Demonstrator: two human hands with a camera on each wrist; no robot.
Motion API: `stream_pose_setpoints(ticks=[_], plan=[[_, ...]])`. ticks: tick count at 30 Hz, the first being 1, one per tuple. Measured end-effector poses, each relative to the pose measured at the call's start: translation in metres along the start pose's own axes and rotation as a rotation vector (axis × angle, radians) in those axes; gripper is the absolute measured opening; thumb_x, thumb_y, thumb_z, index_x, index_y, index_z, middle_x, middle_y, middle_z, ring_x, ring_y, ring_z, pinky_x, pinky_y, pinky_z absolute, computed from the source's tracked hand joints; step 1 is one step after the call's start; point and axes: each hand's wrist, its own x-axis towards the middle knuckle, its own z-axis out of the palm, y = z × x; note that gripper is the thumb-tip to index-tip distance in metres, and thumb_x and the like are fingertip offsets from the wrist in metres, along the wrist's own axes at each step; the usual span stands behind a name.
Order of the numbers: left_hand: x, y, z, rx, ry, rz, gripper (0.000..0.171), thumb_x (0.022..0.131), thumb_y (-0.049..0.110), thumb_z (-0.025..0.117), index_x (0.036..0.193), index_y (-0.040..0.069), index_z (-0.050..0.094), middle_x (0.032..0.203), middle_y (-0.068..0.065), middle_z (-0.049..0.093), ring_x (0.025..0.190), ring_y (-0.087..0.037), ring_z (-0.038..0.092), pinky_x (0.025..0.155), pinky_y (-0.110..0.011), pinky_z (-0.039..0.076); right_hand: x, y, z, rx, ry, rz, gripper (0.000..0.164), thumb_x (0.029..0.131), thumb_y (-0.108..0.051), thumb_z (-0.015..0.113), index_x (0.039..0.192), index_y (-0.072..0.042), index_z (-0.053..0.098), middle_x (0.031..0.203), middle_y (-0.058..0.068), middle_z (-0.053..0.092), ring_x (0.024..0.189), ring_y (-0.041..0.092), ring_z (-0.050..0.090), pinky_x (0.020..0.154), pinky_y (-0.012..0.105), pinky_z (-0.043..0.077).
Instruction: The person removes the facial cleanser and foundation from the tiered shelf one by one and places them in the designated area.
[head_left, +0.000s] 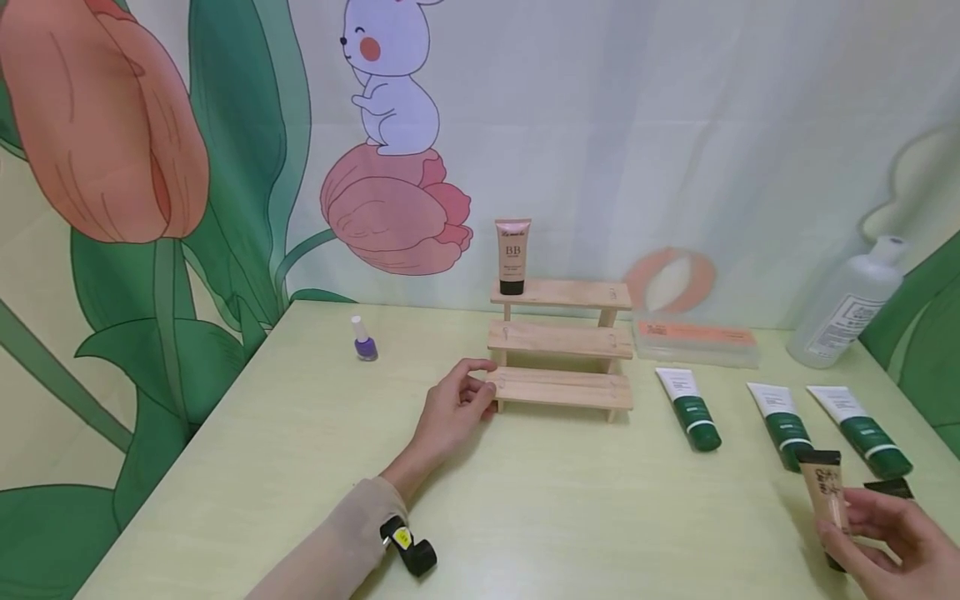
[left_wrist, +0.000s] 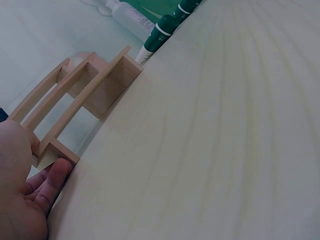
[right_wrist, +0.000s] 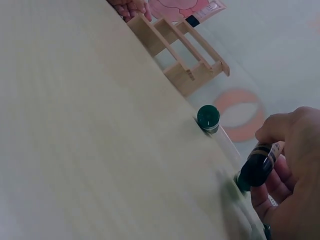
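Note:
My left hand (head_left: 456, 408) grips the left end of a three-step wooden stand (head_left: 558, 390). In the left wrist view its thumb and fingertips (left_wrist: 59, 172) lie against the stand's end near the tabletop. A pink BB cream tube (head_left: 513, 258) stands on its cap at the left of the top step. Over at the right front, my right hand (head_left: 896, 542) pinches a beige tube (head_left: 828, 493) with black ends, held roughly upright. In the right wrist view the tube's black cap (right_wrist: 257, 169) sticks out from the fingers. Behind that hand, a black-ended item (head_left: 888, 489) is mostly hidden.
Green-and-white tubes (head_left: 693, 417) lie on the table right of the stand, with two more near the right hand. Behind them are a clear flat box (head_left: 697, 343) and a white bottle (head_left: 847, 304). A purple nail polish bottle (head_left: 365, 343) stands at the left.

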Motion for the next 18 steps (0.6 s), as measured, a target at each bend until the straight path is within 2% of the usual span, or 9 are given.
stream_pose_setpoints(ticks=[3, 5, 8, 12, 18], plan=[[0.0, 0.0, 0.0, 0.0, 0.001, -0.003, 0.03, 0.113, 0.016, 0.067, 0.143, 0.018, 0.068, 0.097, -0.004, 0.079, 0.081, -0.017, 0.074, 0.075, -0.026, 0.058, -0.001, 0.005, 0.001, -0.063, -0.02, 0.009, 0.052, 0.101, -0.005, 0.079, 0.145, 0.006, 0.055, 0.111, 0.014, 0.064, 0.073, 0.0, 0.052, 0.062, 0.01, 0.049], [-0.001, 0.0, 0.0, 0.001, 0.0, -0.001, 0.03, 0.113, 0.016, 0.066, 0.142, 0.017, 0.068, 0.098, -0.005, 0.079, 0.082, -0.017, 0.075, 0.075, -0.026, 0.059, -0.001, 0.009, 0.002, -0.097, -0.029, 0.01, 0.055, 0.101, -0.005, 0.08, 0.148, 0.008, 0.054, 0.113, 0.019, 0.063, 0.073, 0.002, 0.052, 0.061, 0.01, 0.046], [-0.001, 0.001, 0.0, 0.001, -0.004, 0.001, 0.03, 0.113, 0.016, 0.066, 0.143, 0.016, 0.068, 0.098, -0.004, 0.079, 0.082, -0.017, 0.074, 0.075, -0.026, 0.059, 0.001, 0.018, 0.004, -0.147, -0.039, 0.001, 0.059, 0.099, -0.008, 0.082, 0.149, 0.008, 0.055, 0.114, 0.021, 0.063, 0.077, 0.01, 0.056, 0.06, 0.012, 0.044], [-0.001, 0.002, 0.0, -0.001, -0.01, -0.002, 0.03, 0.113, 0.016, 0.066, 0.143, 0.016, 0.068, 0.098, -0.005, 0.079, 0.082, -0.017, 0.075, 0.075, -0.026, 0.059, 0.006, 0.03, 0.004, -0.199, -0.092, -0.006, 0.063, 0.098, -0.01, 0.083, 0.15, 0.009, 0.052, 0.112, 0.023, 0.066, 0.083, 0.024, 0.06, 0.058, 0.019, 0.047], [-0.002, 0.001, -0.001, -0.015, -0.009, -0.009, 0.029, 0.113, 0.016, 0.066, 0.143, 0.019, 0.068, 0.1, -0.005, 0.079, 0.084, -0.018, 0.076, 0.077, -0.028, 0.061, 0.01, 0.037, 0.004, -0.219, -0.167, 0.015, 0.068, 0.095, -0.01, 0.086, 0.149, 0.011, 0.051, 0.108, 0.022, 0.068, 0.084, 0.027, 0.063, 0.058, 0.021, 0.05]])
